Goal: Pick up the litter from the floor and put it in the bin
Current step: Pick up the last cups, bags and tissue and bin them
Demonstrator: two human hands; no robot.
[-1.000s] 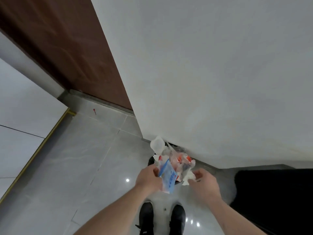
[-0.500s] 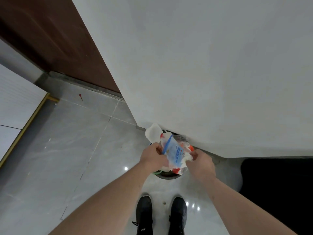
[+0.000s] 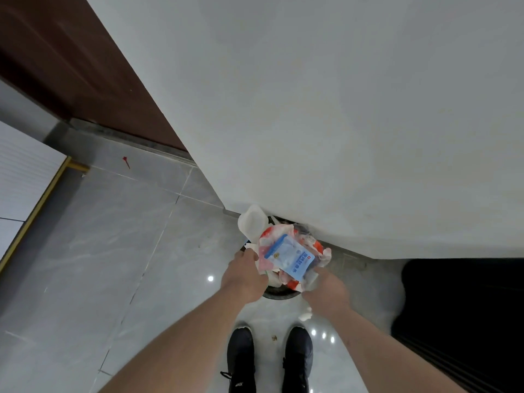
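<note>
Two hands are at the bin (image 3: 279, 294), a dark round one standing on the grey tile floor (image 3: 113, 251) right against the foot of the white wall (image 3: 340, 123). Only its near rim shows; the rest is buried under a heap of litter (image 3: 286, 251) — crumpled white and red wrappers piled above the rim. On top of the heap lies a blue-and-white pouch (image 3: 290, 259), tilted, its blue strip toward the left. A white plastic cup (image 3: 251, 221) sticks up at the far left edge of the pile, close to the wall.

The left hand (image 3: 245, 275) is at the left side of the heap with its fingers curled onto the wrappers there. The right hand (image 3: 326, 290) is at the near right side, touching the pile just below the pouch — its fingers are hidden behind the knuckles, so I cannot tell whether they pinch anything.

One small white scrap (image 3: 305, 316) lies on the floor just beside the bin, under the right wrist, and a tiny brown crumb (image 3: 274, 338) sits between the two black shoes (image 3: 241, 361). Farther off, near the brown door (image 3: 71, 66), a small red bit (image 3: 126, 161) lies on the tiles.
</note>
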